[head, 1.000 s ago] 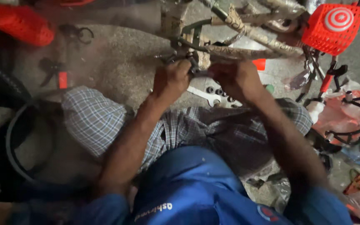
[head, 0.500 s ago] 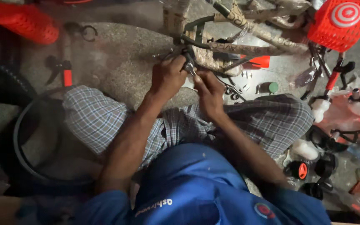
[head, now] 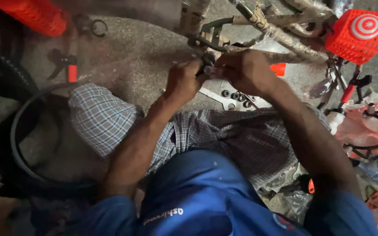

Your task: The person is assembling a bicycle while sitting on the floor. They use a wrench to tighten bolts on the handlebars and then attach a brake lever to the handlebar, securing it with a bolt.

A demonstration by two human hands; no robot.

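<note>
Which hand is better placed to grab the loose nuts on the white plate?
Right, probably. The right hand sits directly above the small dark nuts on the white plate; the left hand is further off, pinching a small part at the bicycle frame.

The left hand (head: 183,81) and right hand (head: 245,70) met at a small metal fitting (head: 208,69) on the paper-wrapped bicycle frame (head: 285,41), fingers closed around it. A white plate with black nuts (head: 235,96) lay just near of the hands. A red basket (head: 358,29) sat far right; red-handled pliers (head: 68,65) and a tyre (head: 18,144) lay left.
</note>
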